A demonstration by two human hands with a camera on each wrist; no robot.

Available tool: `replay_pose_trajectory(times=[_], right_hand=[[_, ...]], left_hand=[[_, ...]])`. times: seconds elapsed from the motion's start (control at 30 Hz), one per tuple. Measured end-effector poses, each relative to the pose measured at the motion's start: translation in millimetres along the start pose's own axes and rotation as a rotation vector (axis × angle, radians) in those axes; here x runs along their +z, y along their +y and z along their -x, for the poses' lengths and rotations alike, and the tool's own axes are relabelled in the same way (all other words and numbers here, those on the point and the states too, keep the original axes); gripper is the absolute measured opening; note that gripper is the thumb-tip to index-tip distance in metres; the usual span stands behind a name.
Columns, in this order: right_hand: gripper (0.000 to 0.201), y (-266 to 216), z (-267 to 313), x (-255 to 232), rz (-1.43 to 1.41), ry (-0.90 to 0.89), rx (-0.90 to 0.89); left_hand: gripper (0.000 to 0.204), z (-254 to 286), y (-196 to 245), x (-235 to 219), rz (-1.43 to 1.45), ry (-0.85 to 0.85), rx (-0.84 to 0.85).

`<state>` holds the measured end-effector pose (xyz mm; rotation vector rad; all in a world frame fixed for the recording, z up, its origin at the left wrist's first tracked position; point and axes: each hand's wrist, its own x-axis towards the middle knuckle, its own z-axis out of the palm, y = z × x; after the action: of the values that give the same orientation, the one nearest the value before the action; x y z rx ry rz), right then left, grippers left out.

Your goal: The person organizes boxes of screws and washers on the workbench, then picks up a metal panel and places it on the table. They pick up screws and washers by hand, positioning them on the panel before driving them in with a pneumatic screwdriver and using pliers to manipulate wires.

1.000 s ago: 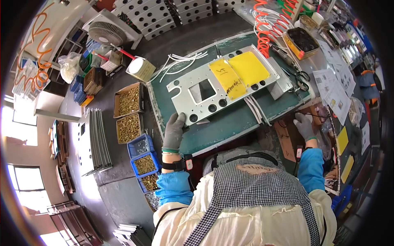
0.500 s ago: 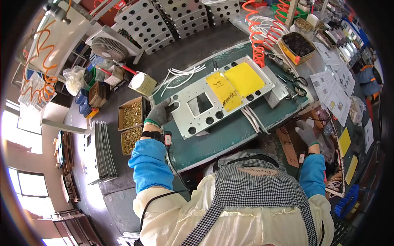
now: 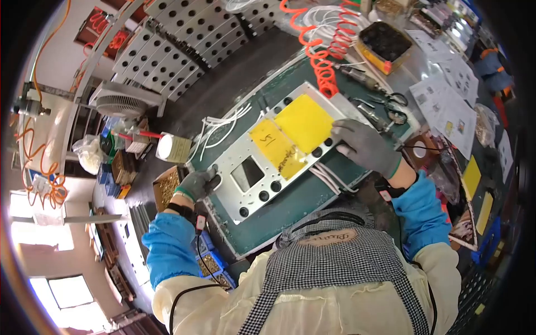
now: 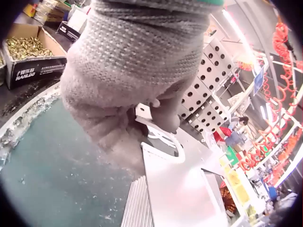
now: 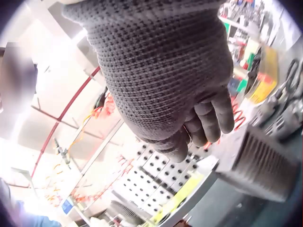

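Note:
A pale metal panel (image 3: 228, 195) with round holes and a square cutout lies across the green mat. Two yellow sheets (image 3: 304, 124) cover its far right half, one with handwriting. My gloved left hand (image 3: 196, 185) grips the panel's left end. In the left wrist view, the left hand (image 4: 128, 71) has its fingers curled at the notched edge of the panel (image 4: 175, 194). My gloved right hand (image 3: 365, 149) is over the panel's right end, fingertips at the yellow sheet's edge. In the right wrist view, the fingers of the right hand (image 5: 161, 75) hang loosely bent above the panel's edge.
White cables (image 3: 223, 125) lie on the mat (image 3: 268, 229) behind the panel. A white tub (image 3: 173, 148) and a box of brass parts (image 3: 166, 188) stand at left. Right of the panel are scissors (image 3: 397, 109), an air tool (image 3: 360, 75) and papers (image 3: 446, 117). Orange coiled hoses (image 3: 324, 72) hang above.
My left hand has moved from the panel's near corner up to its notched left end. My right hand has come from below the table edge at right to the panel's right end.

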<state>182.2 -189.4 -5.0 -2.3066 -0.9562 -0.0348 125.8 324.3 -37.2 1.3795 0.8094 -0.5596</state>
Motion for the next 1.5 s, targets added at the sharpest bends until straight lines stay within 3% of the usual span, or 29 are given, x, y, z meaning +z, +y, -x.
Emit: replay_pose_trajectory(times=[0.13,0.23,0.33,0.37,0.6,0.73,0.77,0.87,1.0,1.03,1.23,1.33,1.43,1.5], right_hand=[[0.060,-7,-41,20,0.267,-0.131,-0.116],[0.077,5,-45,32,0.260,-0.224,-0.111],[0.080,14,-42,39,0.272,-0.226,-0.146],[0.081,15,-43,40,0.269,-0.214,-0.153],[0.082,18,-44,42,0.265,-0.227,-0.160],[0.082,18,-44,41,0.265,-0.226,-0.165],[0.082,16,-45,39,0.265,-0.237,-0.164],[0.082,15,-45,40,0.269,-0.236,-0.172],[0.082,16,-43,42,0.331,-0.225,-0.194],[0.082,15,-42,42,0.336,-0.230,-0.193],[0.082,12,-42,40,0.341,-0.235,-0.182],[0.081,12,-42,40,0.324,-0.220,-0.184],[0.081,14,-42,41,0.303,-0.208,-0.186],[0.080,15,-42,41,0.283,-0.205,-0.184]], left_hand=[[0.025,6,13,-2,-0.277,-0.182,-0.013],[0.031,9,16,14,-0.301,-0.009,-0.071],[0.033,15,23,24,-0.252,-0.001,-0.093],[0.024,20,27,34,-0.245,0.116,-0.135],[0.031,13,30,28,-0.284,0.092,-0.222],[0.025,19,35,22,-0.191,-0.039,-0.172],[0.028,24,38,24,-0.264,0.074,-0.213],[0.031,17,33,-11,0.082,0.097,-0.240],[0.028,26,31,-1,0.153,-0.049,-0.244],[0.026,26,28,9,0.265,-0.008,-0.184],[0.019,10,32,18,-0.247,-0.014,-0.188],[0.026,1,35,12,-0.178,-0.192,-0.278],[0.032,14,40,35,-0.366,0.054,-0.225],[0.034,6,37,30,-0.380,0.082,-0.214]])
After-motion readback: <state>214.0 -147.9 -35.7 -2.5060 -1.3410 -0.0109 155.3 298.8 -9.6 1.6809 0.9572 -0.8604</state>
